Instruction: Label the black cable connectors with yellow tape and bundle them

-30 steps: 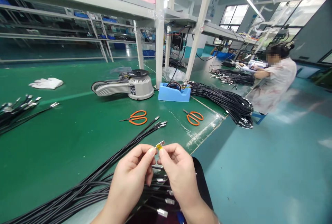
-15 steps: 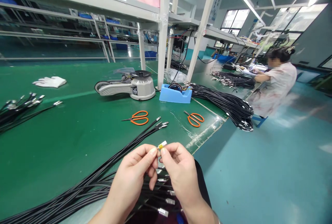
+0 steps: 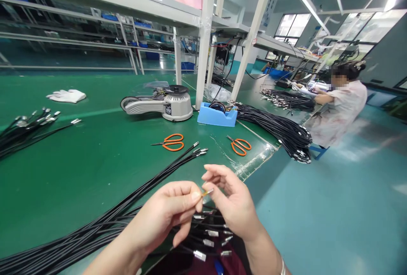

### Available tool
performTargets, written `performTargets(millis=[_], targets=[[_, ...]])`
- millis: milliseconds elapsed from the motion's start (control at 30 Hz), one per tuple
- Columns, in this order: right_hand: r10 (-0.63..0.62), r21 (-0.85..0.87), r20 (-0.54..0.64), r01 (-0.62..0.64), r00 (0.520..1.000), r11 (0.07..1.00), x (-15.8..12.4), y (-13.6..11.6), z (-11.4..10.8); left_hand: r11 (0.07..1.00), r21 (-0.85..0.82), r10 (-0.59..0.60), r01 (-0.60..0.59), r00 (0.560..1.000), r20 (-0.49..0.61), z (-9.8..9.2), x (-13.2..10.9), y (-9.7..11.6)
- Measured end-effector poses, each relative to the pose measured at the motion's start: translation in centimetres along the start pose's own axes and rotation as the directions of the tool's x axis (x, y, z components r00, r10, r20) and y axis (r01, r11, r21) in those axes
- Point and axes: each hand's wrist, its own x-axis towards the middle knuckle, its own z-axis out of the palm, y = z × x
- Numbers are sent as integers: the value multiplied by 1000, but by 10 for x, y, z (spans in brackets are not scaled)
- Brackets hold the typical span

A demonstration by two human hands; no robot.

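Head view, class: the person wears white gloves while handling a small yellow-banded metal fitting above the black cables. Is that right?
Not right: the head view shows a bare left hand and right hand, not gloves. A white glove lies on the green bench. The small yellow-banded metal fitting above the black cables is as stated.

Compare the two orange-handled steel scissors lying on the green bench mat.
The left orange-handled scissors lie almost level across the mat, blades pointing left; the right pair slant, blades aimed toward the blue tape holder. The right pair lies nearer the mat's edge. Both are closed, with orange loop handles.
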Motion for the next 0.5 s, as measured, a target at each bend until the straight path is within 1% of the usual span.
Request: performTargets(millis=[67, 133, 267, 400, 467, 500], targets=[[-33, 37, 34, 31, 999, 999, 3, 1, -8, 999, -53, 16, -15, 1000, 8, -2, 1, 2], [-61, 49, 95, 56, 994, 997, 7, -1, -15, 995, -99, 12, -9, 1000, 29, -4, 2, 4], [-146, -10, 254, 154, 956, 988, 16, -8, -19, 991, -130, -34, 41, 998, 57, -5, 3, 5], [-189, -69, 304, 219, 934, 973, 23, -9, -13, 993, -99, -57, 67, 993, 99, -5, 4, 4], [-201, -64, 304, 230, 931, 971, 24, -7, -14, 998, -37, -49, 53, 996, 79, -5, 3, 4], [-194, -58, 297, 221, 935, 974, 23, -5, -15, 999, 23, -28, 27, 999, 44, -4, 3, 5]])
